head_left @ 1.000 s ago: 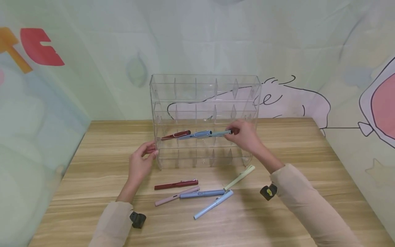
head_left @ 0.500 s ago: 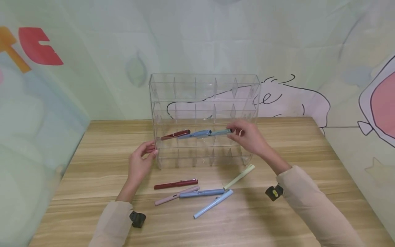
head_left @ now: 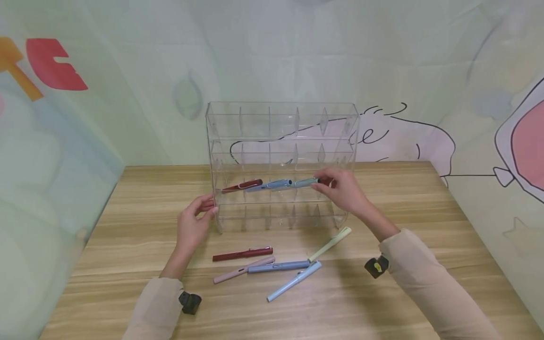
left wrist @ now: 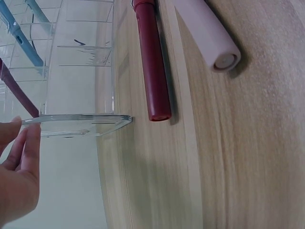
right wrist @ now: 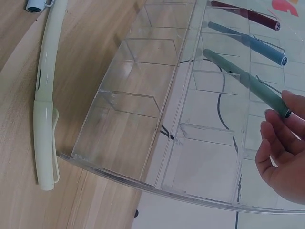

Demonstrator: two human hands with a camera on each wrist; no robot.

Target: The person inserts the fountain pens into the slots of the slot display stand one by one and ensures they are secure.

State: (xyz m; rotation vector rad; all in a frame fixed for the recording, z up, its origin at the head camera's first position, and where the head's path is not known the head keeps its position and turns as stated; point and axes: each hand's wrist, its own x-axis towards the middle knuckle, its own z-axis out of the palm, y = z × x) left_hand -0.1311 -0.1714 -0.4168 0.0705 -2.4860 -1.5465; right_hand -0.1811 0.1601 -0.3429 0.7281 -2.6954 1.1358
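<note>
A clear acrylic rack with tiers of small compartments stands on the table. My left hand grips the edge of its left side panel, thumb on one face and fingers on the other. At the rack's right, my right hand pinches the cap end of a grey-green pen, which lies tilted in a compartment of the second tier from the bottom. Beside it in that tier rest a blue pen and a dark red pen, both leaning with caps toward the right.
In front of the rack lie another dark red pen, a pink pen, a blue pen, a light blue pen and a pale green pen. A printed cloth backdrop hangs behind the table.
The right hand has shifted slightly right and keeps its fingers at the grey-green pen, which has turned a little in its compartment. The left hand has stayed at the side panel.
</note>
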